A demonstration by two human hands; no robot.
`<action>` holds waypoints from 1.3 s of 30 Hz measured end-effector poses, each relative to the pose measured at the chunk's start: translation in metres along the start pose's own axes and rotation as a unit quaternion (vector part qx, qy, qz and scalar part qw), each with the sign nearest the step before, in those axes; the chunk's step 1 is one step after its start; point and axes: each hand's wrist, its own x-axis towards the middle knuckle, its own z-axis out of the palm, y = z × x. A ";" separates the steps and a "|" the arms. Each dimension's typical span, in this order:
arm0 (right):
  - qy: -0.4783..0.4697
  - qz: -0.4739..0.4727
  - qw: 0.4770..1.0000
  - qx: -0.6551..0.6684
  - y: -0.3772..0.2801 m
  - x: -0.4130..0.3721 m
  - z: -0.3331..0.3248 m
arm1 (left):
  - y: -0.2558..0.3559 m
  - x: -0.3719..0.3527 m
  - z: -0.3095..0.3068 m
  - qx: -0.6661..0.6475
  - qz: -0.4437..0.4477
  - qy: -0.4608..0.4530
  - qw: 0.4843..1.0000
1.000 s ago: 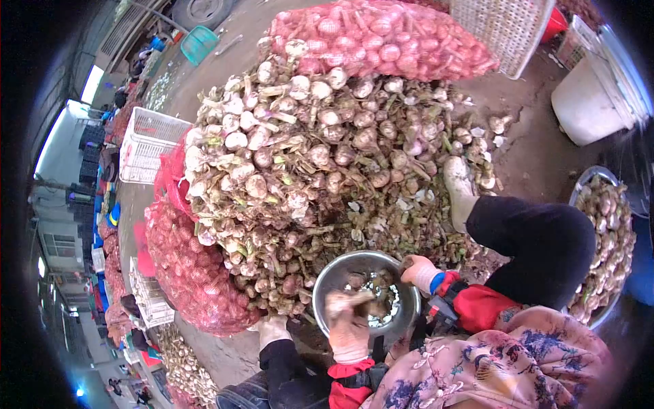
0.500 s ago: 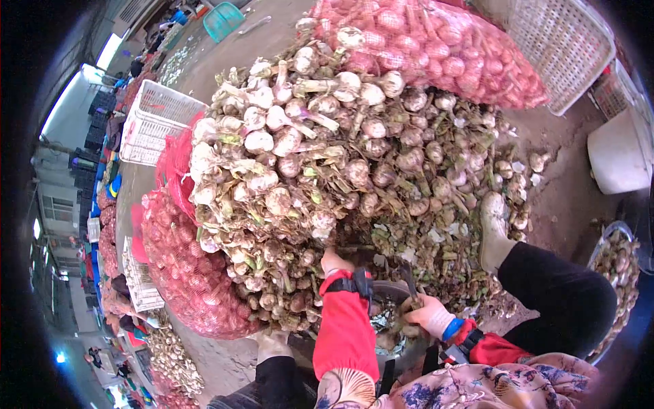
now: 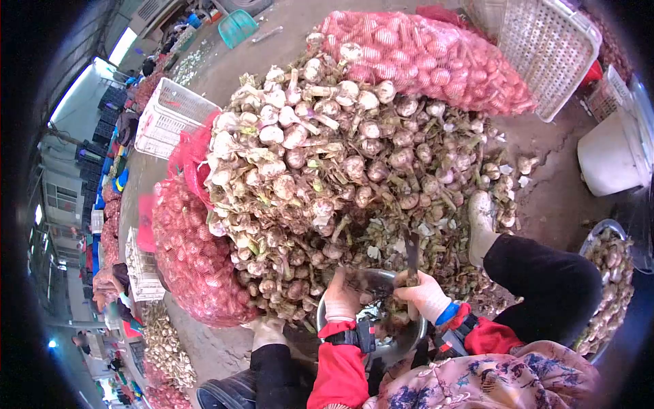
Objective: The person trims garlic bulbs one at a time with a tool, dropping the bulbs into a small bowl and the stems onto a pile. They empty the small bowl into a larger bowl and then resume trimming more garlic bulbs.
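Observation:
A large heap of garlic bulbs with stems [image 3: 293, 150] lies in front of me. My left hand [image 3: 343, 294] is over the left rim of a metal bowl [image 3: 371, 276], its fingers closed round a garlic bulb that is blurred and partly hidden. My right hand [image 3: 424, 296] is over the bowl's right side, gripping the handle of a knife [image 3: 412, 252] whose dark blade points up and away. Garlic bits and peel lie inside the bowl.
Red mesh sacks of garlic lie at the left [image 3: 194, 252] and top [image 3: 436, 58]. White plastic crates stand at upper left [image 3: 174, 112] and upper right [image 3: 545, 48]. A white bucket [image 3: 613, 153] and a basin of garlic [image 3: 610, 273] are at right. Other people are at far left.
My left hand has come back from the edge of the heap to the bowl with a bulb. My right hand has risen slightly, and the knife blade now shows more clearly.

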 end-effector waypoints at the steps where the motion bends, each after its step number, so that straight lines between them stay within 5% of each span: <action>1: 0.006 -0.009 1.000 0.004 -0.004 -0.006 -0.001 | 0.003 -0.004 0.004 -0.017 -0.011 0.026 0.999; 3: 0.000 -0.032 0.999 0.024 0.009 -0.006 -0.012 | 0.009 -0.013 0.013 -0.053 -0.030 0.079 0.995; 4: 0.003 -0.035 0.999 0.023 0.009 -0.009 -0.015 | 0.007 -0.009 0.007 0.215 0.110 0.110 0.964; 6: 0.013 -0.068 0.997 0.015 0.009 -0.012 -0.016 | 0.026 0.008 0.011 0.041 -0.025 0.222 0.974; 9: 0.024 -0.059 0.998 -0.003 0.016 -0.009 -0.017 | 0.003 0.068 -0.008 0.407 0.171 0.236 0.866; 11: -0.008 -0.049 0.998 0.041 0.023 0.001 -0.018 | 0.017 0.092 0.000 0.438 0.108 0.225 0.864; 13: 0.001 -0.077 0.996 0.048 0.028 0.010 -0.012 | 0.029 0.113 0.002 0.709 0.064 0.061 0.700; 16: -0.006 -0.023 0.999 0.048 0.026 0.018 -0.007 | 0.004 0.137 0.000 0.644 0.099 0.077 0.755; 19: 0.003 -0.001 1.000 0.026 0.028 0.025 -0.004 | -0.019 0.144 0.001 0.678 0.027 0.082 0.730; 21: -0.001 0.004 1.000 0.021 0.036 0.031 -0.005 | -0.039 0.143 0.001 0.711 0.110 0.077 0.690; 22: 0.001 -0.011 0.999 0.030 0.039 0.034 -0.008 | -0.031 0.131 0.011 0.671 0.087 0.101 0.729; 24: 0.006 -0.021 0.999 0.037 0.033 0.029 -0.001 | -0.071 0.157 -0.008 0.370 0.075 0.160 0.912; 25: -0.003 -0.032 0.999 0.034 0.034 0.028 -0.003 | -0.032 0.122 0.011 0.356 -0.001 0.230 0.906; 27: -0.010 -0.031 0.999 0.027 0.037 0.026 -0.008 | -0.046 0.133 -0.001 0.347 0.029 0.232 0.908; 28: 0.007 -0.044 0.998 0.054 0.037 0.023 -0.007 | -0.004 0.106 0.018 0.418 -0.054 0.224 0.879; 32: 0.009 -0.064 0.996 0.056 0.041 0.023 -0.020 | -0.002 0.129 -0.012 0.547 -0.153 0.151 0.809; 37: 0.037 -0.056 0.995 0.070 0.033 0.027 -0.018 | 0.045 0.094 -0.002 0.658 -0.187 0.125 0.719; 38: 0.036 -0.060 0.995 0.077 0.040 0.034 -0.019 | 0.040 0.095 -0.002 0.717 -0.107 0.158 0.671; 39: 0.038 -0.063 0.994 0.085 0.044 0.038 -0.021 | 0.040 0.104 -0.002 0.730 -0.163 0.122 0.653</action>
